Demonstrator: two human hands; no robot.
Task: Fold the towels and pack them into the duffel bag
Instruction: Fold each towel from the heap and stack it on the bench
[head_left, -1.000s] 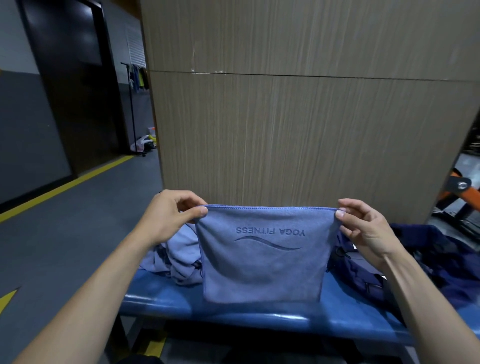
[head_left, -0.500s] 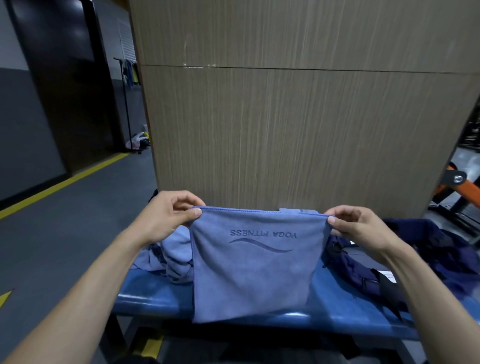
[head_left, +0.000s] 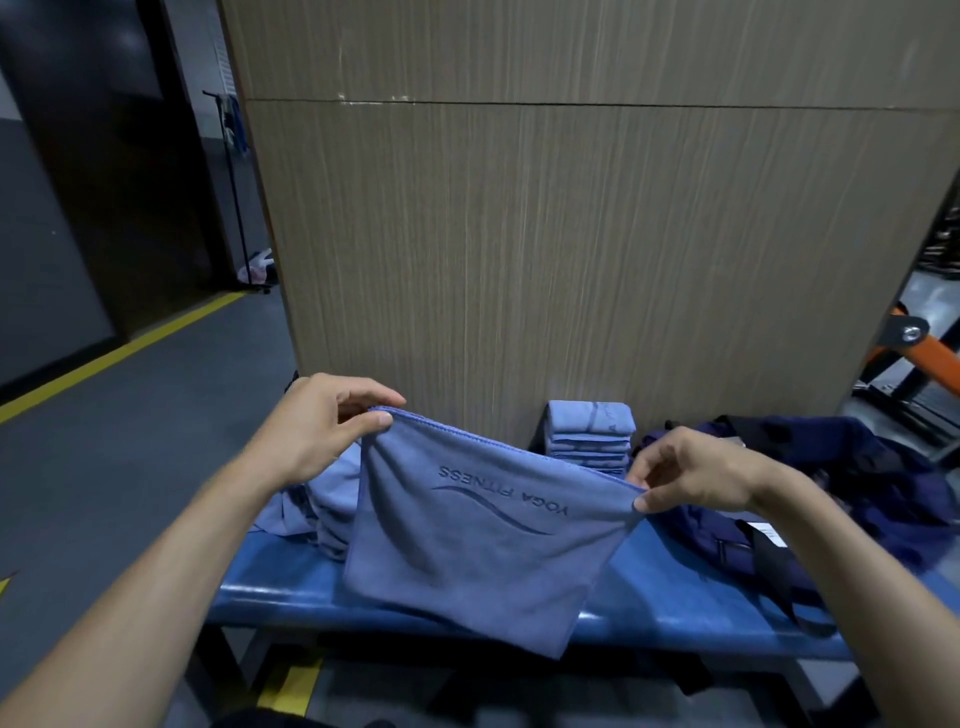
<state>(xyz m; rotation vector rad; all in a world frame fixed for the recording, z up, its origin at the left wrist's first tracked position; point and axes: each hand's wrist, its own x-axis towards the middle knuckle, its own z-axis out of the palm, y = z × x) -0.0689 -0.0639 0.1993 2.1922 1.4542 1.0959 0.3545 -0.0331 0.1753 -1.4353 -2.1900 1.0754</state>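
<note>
I hold the blue towel (head_left: 483, 540) by its two top corners, my left hand (head_left: 317, 426) pinching the corner at about ten o'clock from the cloth's middle, my right hand (head_left: 691, 475) pinching the one at two o'clock. On both hands thumb and forefinger are closed on the hem, and the other fingers (head_left: 655, 458) curl loosely behind.

A second ago the top edge ran level between my hands and the towel hung square. Now my right hand has dropped and my left has stayed high, so the edge slopes down toward three o'clock and the lower corner swings out over the front lip of the table (head_left: 675, 613). The printed wave and lettering, upside down to me, tilt with it. With the cloth lower on that side, the stack of folded towels (head_left: 589, 436) at twelve o'clock against the wooden wall now shows behind it.

I judge this towel is already folded at least once and I am bringing it down for the next fold, or to lay it flat. The loose heap of towels (head_left: 311, 506) at nine o'clock waits unfolded. The duffel bag (head_left: 810, 499) lies at three o'clock on the table, open I think, though its mouth is hard to make out. Nothing of this towel is packed yet.
</note>
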